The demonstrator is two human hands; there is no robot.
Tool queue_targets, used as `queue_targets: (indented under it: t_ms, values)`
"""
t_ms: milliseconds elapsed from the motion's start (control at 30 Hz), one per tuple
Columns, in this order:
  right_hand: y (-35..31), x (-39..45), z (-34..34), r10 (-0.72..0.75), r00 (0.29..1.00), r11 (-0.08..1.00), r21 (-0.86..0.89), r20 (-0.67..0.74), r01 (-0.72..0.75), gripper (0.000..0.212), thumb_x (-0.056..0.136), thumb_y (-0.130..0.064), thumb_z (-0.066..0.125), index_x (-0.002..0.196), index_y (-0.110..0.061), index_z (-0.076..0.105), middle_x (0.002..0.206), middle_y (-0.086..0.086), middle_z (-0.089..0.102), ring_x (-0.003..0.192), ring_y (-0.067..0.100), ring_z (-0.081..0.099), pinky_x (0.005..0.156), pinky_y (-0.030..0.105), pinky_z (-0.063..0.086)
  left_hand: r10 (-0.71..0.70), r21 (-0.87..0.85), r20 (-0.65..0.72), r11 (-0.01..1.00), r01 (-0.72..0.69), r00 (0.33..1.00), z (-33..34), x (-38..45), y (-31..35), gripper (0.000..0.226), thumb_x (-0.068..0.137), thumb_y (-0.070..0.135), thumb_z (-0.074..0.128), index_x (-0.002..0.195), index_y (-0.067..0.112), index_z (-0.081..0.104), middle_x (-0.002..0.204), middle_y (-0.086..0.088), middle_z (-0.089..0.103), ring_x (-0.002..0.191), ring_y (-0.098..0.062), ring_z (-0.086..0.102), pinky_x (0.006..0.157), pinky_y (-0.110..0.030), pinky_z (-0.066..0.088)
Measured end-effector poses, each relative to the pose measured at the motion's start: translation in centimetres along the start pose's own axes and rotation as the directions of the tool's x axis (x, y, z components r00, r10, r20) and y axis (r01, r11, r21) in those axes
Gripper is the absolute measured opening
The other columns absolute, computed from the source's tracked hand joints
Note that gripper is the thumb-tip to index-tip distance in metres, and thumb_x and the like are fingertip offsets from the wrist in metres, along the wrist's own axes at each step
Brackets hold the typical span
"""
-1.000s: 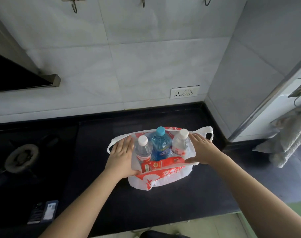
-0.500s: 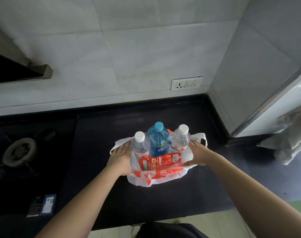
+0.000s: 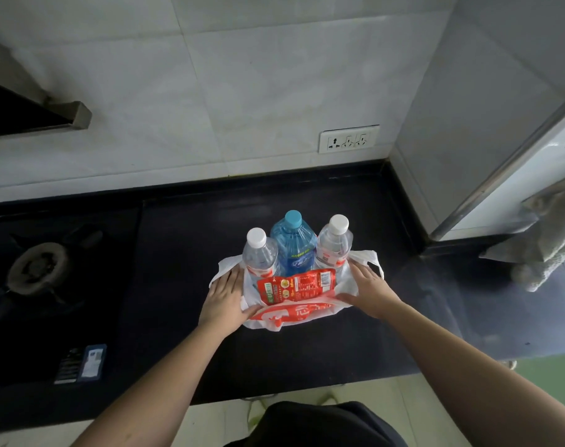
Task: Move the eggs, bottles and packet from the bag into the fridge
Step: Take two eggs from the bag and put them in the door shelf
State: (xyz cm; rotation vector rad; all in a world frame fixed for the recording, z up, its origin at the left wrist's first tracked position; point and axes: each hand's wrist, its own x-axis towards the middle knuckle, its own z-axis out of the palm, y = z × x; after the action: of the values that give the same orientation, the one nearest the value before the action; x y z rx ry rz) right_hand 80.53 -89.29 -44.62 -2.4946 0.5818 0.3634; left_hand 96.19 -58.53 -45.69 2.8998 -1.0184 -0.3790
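Bag (image 3: 284,312) sat on the dark counter (image 3: 307,356), white plastic with red print, pushed down low. My left hand (image 3: 224,300) pressed flat on its left side, fingers (image 3: 231,279) straight; my right hand (image 3: 369,291) lay flat on its right side, fingers straight too, neither gripping. Inside stood two clear bottles (image 3: 260,256) with white caps and a blue bottle (image 3: 293,250) between them, red packet (image 3: 295,284) leaning in front. Eggs not visible; fridge (image 3: 513,175) stood at right
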Motion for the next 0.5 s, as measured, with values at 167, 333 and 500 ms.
queue_targets:
  t_ms: [167, 333, 500]
  values:
    - [1.3, -3.7, 1.9, -0.060, 0.982, 0.998, -0.033, -0.180, 0.055, 0.064, 0.091, -0.036, 0.059, 0.147, -0.015, 0.036, 0.152, 0.004, 0.038, 0.143, 0.021, 0.029, 0.117, 0.039, 0.024, 0.030, -0.018, -0.077, 0.999, -0.032, 0.997, 0.5, -2.7, -0.7, 0.087, 0.088, 0.069, 0.027, 0.147, 0.006, 0.037, 0.153, -0.012, 0.040, 0.144, -0.026, 0.032, 0.117, -0.040, 0.022]
    - [-0.4, -7.7, 3.1, -0.198, 0.843, 0.979, -0.067, -0.500, 0.191, 0.032, 0.083, -0.011, 0.071, 0.115, -0.014, 0.066, 0.121, 0.003, 0.066, 0.117, 0.025, 0.058, 0.103, 0.041, 0.041, 0.026, -0.146, -0.376, 0.985, -0.087, 0.926, -1.0, -6.0, 1.0, 0.055, 0.093, 0.036, 0.051, 0.139, 0.006, 0.048, 0.142, -0.012, 0.052, 0.137, -0.027, 0.042, 0.110, -0.045, 0.039]
    - [-5.9, -6.5, 1.8, -0.461, 0.746, 0.885, -0.185, -0.480, 0.428, 0.029, 0.087, -0.020, 0.065, 0.116, -0.013, 0.066, 0.120, 0.003, 0.066, 0.117, 0.022, 0.057, 0.105, 0.037, 0.040, 0.248, -0.125, -0.449, 0.934, -0.335, 0.859, -2.8, -5.3, 5.0, 0.051, 0.089, 0.024, 0.054, 0.136, 0.005, 0.051, 0.137, -0.011, 0.055, 0.130, -0.025, 0.048, 0.110, -0.041, 0.040]
